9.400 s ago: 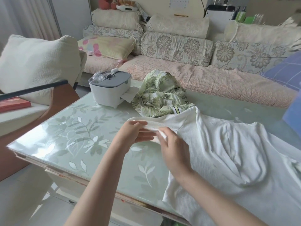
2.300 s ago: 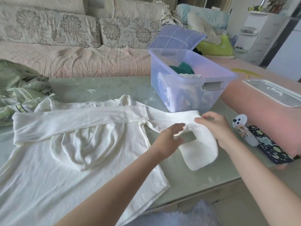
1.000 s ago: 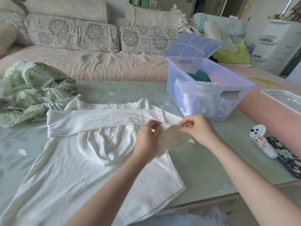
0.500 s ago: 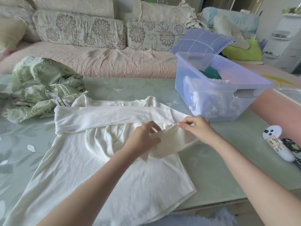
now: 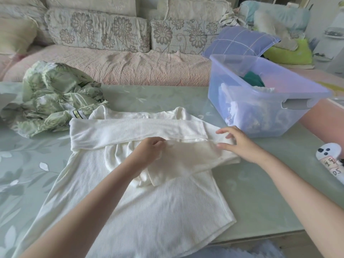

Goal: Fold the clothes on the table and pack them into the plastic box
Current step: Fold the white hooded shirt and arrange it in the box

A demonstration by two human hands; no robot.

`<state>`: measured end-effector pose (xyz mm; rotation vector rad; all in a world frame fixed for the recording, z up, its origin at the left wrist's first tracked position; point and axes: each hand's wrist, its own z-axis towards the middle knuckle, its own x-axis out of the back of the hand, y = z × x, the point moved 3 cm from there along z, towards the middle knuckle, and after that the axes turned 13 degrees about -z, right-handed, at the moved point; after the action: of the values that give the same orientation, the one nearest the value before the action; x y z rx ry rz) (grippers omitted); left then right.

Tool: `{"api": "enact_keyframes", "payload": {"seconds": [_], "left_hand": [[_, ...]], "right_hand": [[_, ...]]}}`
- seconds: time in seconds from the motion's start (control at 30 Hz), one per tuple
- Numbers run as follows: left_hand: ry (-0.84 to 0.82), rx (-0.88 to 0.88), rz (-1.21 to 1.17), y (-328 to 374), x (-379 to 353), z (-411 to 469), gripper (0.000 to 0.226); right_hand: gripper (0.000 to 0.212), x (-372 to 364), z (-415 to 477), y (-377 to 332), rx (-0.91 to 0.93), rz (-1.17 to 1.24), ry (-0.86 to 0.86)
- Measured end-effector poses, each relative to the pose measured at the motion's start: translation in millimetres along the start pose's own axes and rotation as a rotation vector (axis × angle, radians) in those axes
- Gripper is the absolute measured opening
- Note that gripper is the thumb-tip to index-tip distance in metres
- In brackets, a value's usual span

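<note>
On the tabletop (image 5: 251, 192) in front of you, the white top (image 5: 149, 211) lies spread flat, its hem toward you and its collar toward the sofa (image 5: 130, 66). One sleeve (image 5: 195, 159) is folded in across the chest. Your left hand (image 5: 149, 151) has its grip curled and pinching that sleeve near the middle of the chest. Your right hand (image 5: 240, 142) lies on the sleeve's outer fold with its grip spread, fingers straight and pressing down on the cloth. The other sleeve (image 5: 130, 131) lies as a flat band across the shoulders, just beyond your hands.

For writing, look to the right edge: a small white gadget (image 5: 329, 155) with three dark dots carries a taped label with handwritten digits, the lower line reading something like "05"; the upper line is too blurred to tell. No brand can be read anywhere.

Your plastic box (image 5: 251, 116) stands open just beyond your right hand, near the top's shoulder. It holds pale folded cloth and a dark green piece (image 5: 253, 80). A crumpled green leaf-print garment (image 5: 54, 97) sits at the far left, touching the top's shoulder. A blue checked pillow (image 5: 240, 41) rests on the sofa behind the box.
</note>
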<state>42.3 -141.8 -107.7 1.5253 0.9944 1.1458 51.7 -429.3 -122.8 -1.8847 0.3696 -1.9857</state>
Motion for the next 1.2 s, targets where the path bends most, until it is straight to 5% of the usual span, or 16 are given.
{"api": "enact_keyframes", "payload": {"seconds": [0.1, 0.27, 0.4, 0.57, 0.63, 0.73, 0.8, 0.87, 1.0, 1.2], "left_hand": [[0.021, 0.015, -0.024, -6.0, 4.4, 0.9, 0.02], [0.093, 0.136, -0.206, -13.0, 21.1, 12.7, 0.02], [0.097, 0.284, -0.38, -15.4, 27.1, 13.3, 0.016], [0.16, 0.32, -0.538, -17.4, 37.4, 15.1, 0.011], [0.165, 0.309, -0.537, -15.4, 38.9, 16.9, 0.01], [0.127, 0.261, -0.43, -11.2, 42.7, 18.5, 0.015], [0.093, 0.245, -0.304, -10.4, 47.2, 17.8, 0.017], [0.057, 0.228, -0.196, -11.7, 50.0, 16.5, 0.019], [0.025, 0.193, -0.15, -11.7, 47.0, 10.2, 0.021], [-0.138, 0.054, -0.057, -6.5, 34.8, 1.9, 0.02]], "right_hand": [[0.021, -2.8, -19.0, 8.1, 0.043, 0.078, 0.024], [0.036, -16.3, -47.6, 20.5, 0.115, -0.008, 0.048], [0.028, -19.0, -56.7, 10.5, 0.168, -0.529, 0.408], [0.015, -8.5, -60.2, -2.3, 0.123, -0.617, 0.754], [0.024, -11.5, -59.8, -6.6, 0.118, -0.658, 0.654], [0.025, -19.4, -57.1, -8.7, 0.039, -0.649, 0.251], [0.011, -11.1, -49.8, -7.1, -0.038, -0.197, 0.097], [0.008, 1.8, -31.4, -6.2, -0.053, 0.223, 0.147], [0.034, -8.3, 23.1, 3.7, -0.037, -0.119, 0.037], [0.024, -19.5, 49.3, 7.7, -0.02, -0.451, -0.077]]}}
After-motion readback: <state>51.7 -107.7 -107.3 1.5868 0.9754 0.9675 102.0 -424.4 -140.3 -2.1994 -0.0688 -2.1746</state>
